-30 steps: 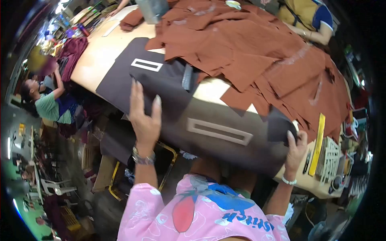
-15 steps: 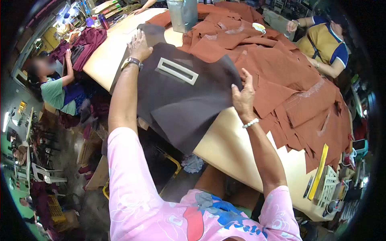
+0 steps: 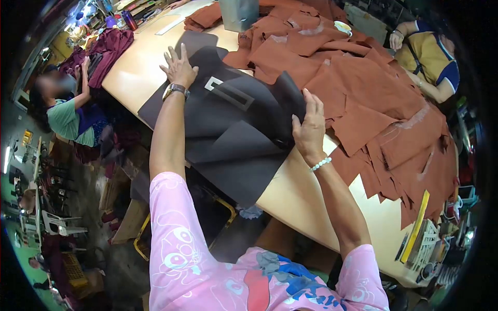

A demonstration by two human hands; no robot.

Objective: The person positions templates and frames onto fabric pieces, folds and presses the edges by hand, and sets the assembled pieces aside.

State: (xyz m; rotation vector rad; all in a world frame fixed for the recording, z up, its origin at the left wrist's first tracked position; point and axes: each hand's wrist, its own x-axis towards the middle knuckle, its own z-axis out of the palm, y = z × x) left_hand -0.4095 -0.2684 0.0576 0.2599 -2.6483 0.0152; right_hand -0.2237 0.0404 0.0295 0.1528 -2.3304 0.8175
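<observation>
A piece of dark grey-brown cloth (image 3: pixel 207 124) lies over the table edge, its lower corner hanging off. My left hand (image 3: pixel 180 70), a watch on its wrist, rests on the cloth's upper left with fingers spread. My right hand (image 3: pixel 310 127), wearing a beaded bracelet, grips the cloth's raised right edge between thumb and fingers. Between my hands is a pale rectangular frame with a long slot (image 3: pixel 212 82) on the cloth. Its upper left end is bright and the rest looks grey; whether shadow or cloth dims it, I cannot tell.
Rust-coloured cloth pieces (image 3: pixel 378 109) are heaped on the table (image 3: pixel 290 192). Behind stands a grey metal container (image 3: pixel 239 15). A yellow ruler (image 3: pixel 416 226) lies near a white plastic basket (image 3: pixel 423 243). One person (image 3: pixel 72 114) is at left by maroon cloth, another (image 3: pixel 428 57) at right.
My left hand's fingers have spread wider. My right hand has moved slightly left and down with the cloth edge, which is folded up more. Most of the pale frame has turned darker.
</observation>
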